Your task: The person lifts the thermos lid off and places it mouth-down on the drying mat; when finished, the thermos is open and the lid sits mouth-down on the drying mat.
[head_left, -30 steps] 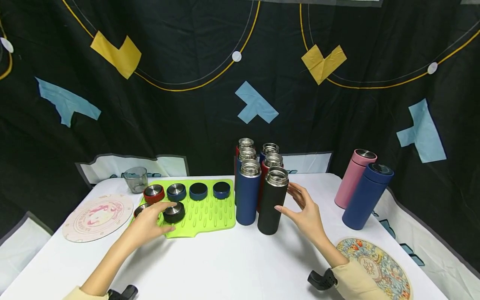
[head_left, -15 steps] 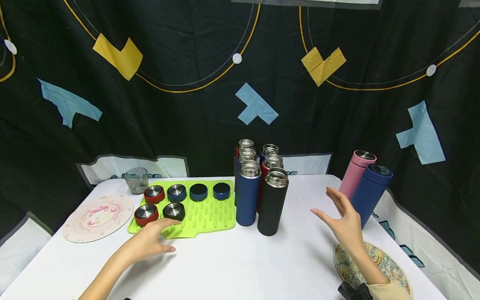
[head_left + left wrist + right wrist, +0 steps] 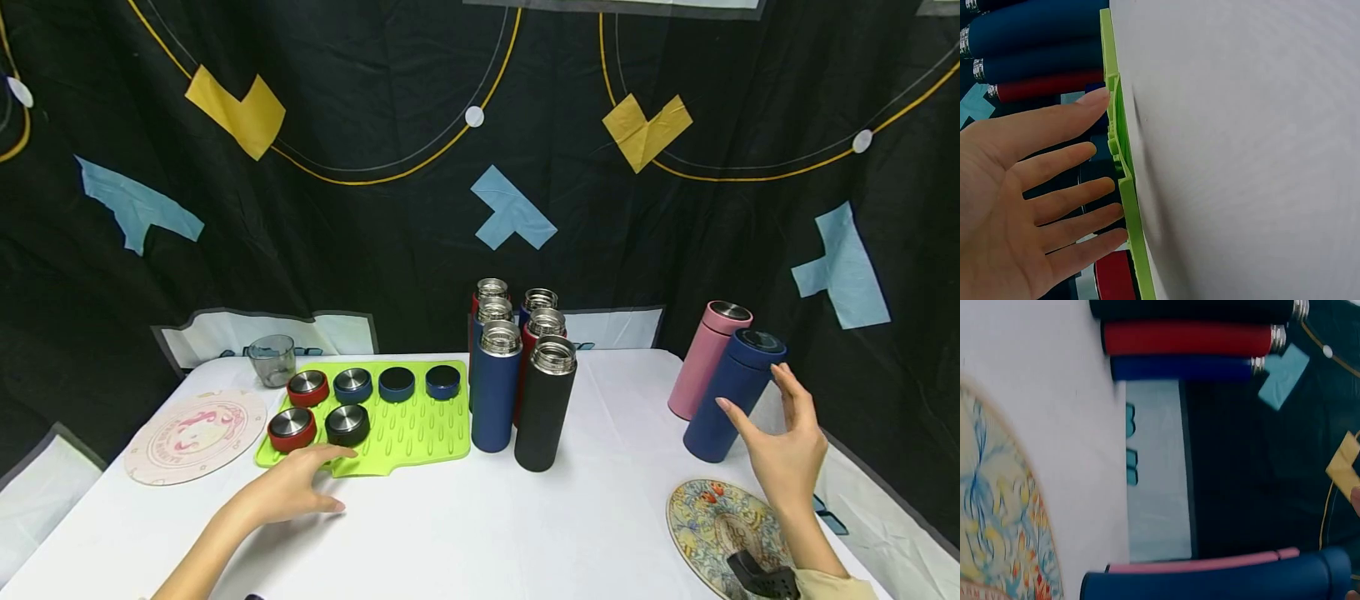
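Note:
My left hand (image 3: 288, 486) hovers with fingers spread by the front edge of the lime-green mat (image 3: 420, 433), just below a black bottle lid (image 3: 347, 427); it holds nothing. In the left wrist view, the left hand (image 3: 1041, 194) shows straight, parted fingers. At the right, my right hand (image 3: 787, 454) is held with thumb and fingers apart beside a capped blue thermos (image 3: 723, 408), the thumb overlapping the bottle in the head view. The right wrist view catches this blue thermos (image 3: 1210, 578) along its lower edge, with only fingertips at the right border. A pink thermos (image 3: 705, 367) stands behind it.
Several uncapped bottles stand mid-table, a black one (image 3: 546, 408) and a blue one (image 3: 496, 400) foremost. Red lids (image 3: 292, 429) and blue lids (image 3: 397, 383) sit on the mat. Nearby are a glass cup (image 3: 272, 360), a pink round placemat (image 3: 195, 437) and a floral one (image 3: 720, 525).
My right hand has left the black bottle and moved right to the blue thermos. The left hand has drawn back from the black lid toward the mat's front edge.

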Available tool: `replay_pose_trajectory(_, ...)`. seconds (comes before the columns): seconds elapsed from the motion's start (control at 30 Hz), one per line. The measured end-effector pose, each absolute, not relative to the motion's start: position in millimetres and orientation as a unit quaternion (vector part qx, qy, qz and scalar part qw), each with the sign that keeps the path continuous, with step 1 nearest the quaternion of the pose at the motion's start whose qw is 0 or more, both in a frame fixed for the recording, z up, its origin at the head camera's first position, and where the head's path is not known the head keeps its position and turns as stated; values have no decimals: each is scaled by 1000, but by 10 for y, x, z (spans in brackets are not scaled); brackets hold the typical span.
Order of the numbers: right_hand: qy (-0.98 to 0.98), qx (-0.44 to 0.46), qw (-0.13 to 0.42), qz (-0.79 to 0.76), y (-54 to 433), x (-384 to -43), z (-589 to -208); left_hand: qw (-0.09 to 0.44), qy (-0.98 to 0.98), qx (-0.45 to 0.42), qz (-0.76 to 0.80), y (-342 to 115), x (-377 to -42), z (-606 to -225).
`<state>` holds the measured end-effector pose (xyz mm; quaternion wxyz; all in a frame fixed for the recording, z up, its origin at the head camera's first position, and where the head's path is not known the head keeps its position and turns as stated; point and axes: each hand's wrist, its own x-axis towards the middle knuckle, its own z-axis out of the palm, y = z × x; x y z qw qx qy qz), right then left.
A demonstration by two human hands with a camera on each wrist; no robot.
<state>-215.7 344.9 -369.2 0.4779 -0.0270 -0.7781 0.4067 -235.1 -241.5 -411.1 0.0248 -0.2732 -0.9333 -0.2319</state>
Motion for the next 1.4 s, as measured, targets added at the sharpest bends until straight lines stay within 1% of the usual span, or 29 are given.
replay_pose_trajectory(0.13, -768, -49, 483, 418, 3561, -2220, -3739, 13, -934, -273, -231, -2426, -2350, -4116)
replay_pose_trajectory(0.3, -756, -84, 468, 449, 3651, -2305, -3829, 6, -933, -276, -230, -2436, -2356, -4120)
replay_pose_trajectory(0.47, -749, -113, 435, 488, 3865, -2529, -4074, 4, -933, -279, -228, -2441, -2359, -4118)
replay_pose_trajectory(0.57, -755, -133, 406, 497, 4045, -2707, -4277, 4, -932, -281, -229, -2444, -2359, -4118)
replay_pose_trajectory(0.63, -766, -146, 384, 495, 4118, -2784, -4340, 4, -932, -282, -230, -2445, -2360, -4119)
replay_pose_trajectory(0.73, -777, -156, 352, 498, 4100, -2802, -4317, 1, -931, -282, -231, -2447, -2359, -4121)
replay_pose_trajectory(0.93, -795, -162, 301, 501, 3883, -2670, -4098, -10, -930, -281, -235, -2454, -2356, -4118)
replay_pose_trajectory(1.1, -805, -166, 295, 488, 3797, -2624, -3996, -11, -931, -280, -233, -2460, -2348, -4100)
replay_pose_trajectory(1.4, -816, -161, 307, 463, 3753, -2565, -3962, 32, -923, -299, -241, -2415, -2305, -3966)
